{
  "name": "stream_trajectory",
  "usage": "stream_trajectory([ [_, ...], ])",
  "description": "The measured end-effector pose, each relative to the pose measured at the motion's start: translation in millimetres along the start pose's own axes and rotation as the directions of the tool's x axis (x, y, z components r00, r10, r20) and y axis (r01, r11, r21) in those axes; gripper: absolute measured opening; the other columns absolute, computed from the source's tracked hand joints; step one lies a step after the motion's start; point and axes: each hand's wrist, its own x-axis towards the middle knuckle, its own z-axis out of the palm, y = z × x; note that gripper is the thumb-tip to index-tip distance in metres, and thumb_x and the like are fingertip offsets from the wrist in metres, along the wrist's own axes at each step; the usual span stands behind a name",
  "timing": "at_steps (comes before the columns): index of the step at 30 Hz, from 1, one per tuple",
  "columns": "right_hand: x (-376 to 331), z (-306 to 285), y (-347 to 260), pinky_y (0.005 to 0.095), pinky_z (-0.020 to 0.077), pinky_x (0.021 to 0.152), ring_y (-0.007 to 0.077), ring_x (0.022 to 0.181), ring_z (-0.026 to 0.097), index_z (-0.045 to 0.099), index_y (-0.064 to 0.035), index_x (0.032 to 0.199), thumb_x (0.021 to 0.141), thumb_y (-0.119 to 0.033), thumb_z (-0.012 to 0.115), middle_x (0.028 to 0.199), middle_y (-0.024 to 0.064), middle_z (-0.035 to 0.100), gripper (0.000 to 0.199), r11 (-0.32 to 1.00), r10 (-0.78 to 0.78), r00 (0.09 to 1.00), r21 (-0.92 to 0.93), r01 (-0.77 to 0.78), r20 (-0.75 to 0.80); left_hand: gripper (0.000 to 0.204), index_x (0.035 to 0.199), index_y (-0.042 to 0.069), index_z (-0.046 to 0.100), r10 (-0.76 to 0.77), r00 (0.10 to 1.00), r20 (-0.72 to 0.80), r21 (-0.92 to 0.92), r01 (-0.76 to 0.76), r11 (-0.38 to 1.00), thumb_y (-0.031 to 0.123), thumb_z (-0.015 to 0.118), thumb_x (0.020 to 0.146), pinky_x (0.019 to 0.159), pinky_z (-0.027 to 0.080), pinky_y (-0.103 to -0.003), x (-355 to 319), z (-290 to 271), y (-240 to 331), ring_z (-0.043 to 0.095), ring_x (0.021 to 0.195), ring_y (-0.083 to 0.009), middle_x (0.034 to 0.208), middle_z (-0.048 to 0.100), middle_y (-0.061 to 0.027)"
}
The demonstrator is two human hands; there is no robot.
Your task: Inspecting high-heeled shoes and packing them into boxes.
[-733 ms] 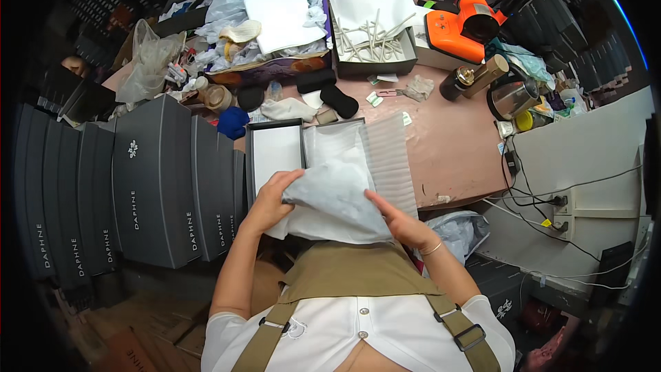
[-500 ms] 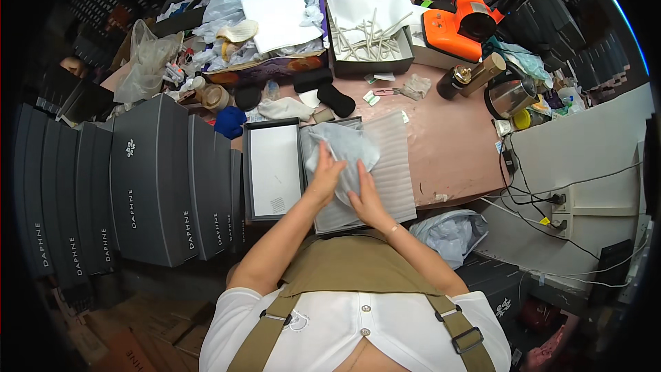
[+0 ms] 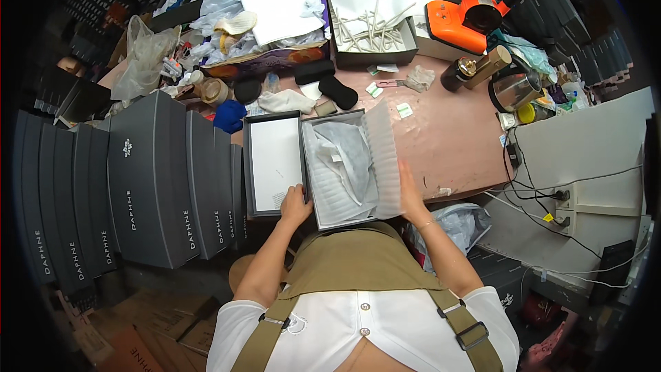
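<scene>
A dark grey shoebox (image 3: 333, 224) lies on the table, holding a bundle in thin whitish wrapping (image 3: 346, 158). A ribbed white foam sheet (image 3: 385, 158) lines the box, its right side standing up as a flap. Against that flap's outer side is my right hand (image 3: 411, 196), fingers stretched out and partly hidden by the foam. Close to the box's left, the white-lined lid (image 3: 275, 158) lies inside up. My left hand (image 3: 295, 207) is closed at the near end where lid and box meet, its thumb against the box wall.
Grey boxes (image 3: 148, 179) stand upright at left. Behind lie black pads (image 3: 337, 93), an open box of white sticks (image 3: 375, 57) and a carton of wrapping paper (image 3: 275, 55). An orange device (image 3: 458, 24) and a glass pot (image 3: 516, 89) sit far right. Cables (image 3: 530, 189) hang at right.
Both hands have left the wrapped bundle, which now sits inside the box. My left hand moved down to the box's near-left edge; my right moved outward, and the foam's right side is now raised.
</scene>
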Motion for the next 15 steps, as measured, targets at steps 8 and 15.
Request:
stream_trajectory([
  [8,29,78,-38,0.0552,0.0106,0.112,0.0354,0.142,0.016,0.046,-0.0082,0.135,0.091,-0.048,0.049,0.152,0.0157,0.024,0.059,0.834,-0.188,0.864,-0.388,0.392,0.468,0.020,0.105,-0.003,0.060,0.113,0.992,-0.062,-0.860,-0.111,0.498,0.014,0.057,0.093,0.067,0.046,-0.023,-93,-147,45,0.055,0.077,-0.0060,0.086,0.061,0.0011],
  [15,43,-28,-22,0.0336,0.0446,0.096,0.0204,0.112,0.055,0.047,-0.0004,0.130,0.098,-0.043,0.044,0.125,0.0146,0.055,0.054,0.528,0.255,0.940,0.781,-0.333,0.228,0.043,0.119,-0.004,0.054,0.323,0.921,0.217,-0.963,0.256,-0.085,0.030,0.057,0.094,0.090,0.045,-0.030,-61,-70,107,0.057,0.103,-0.0171,0.113,0.060,-0.0103],
])
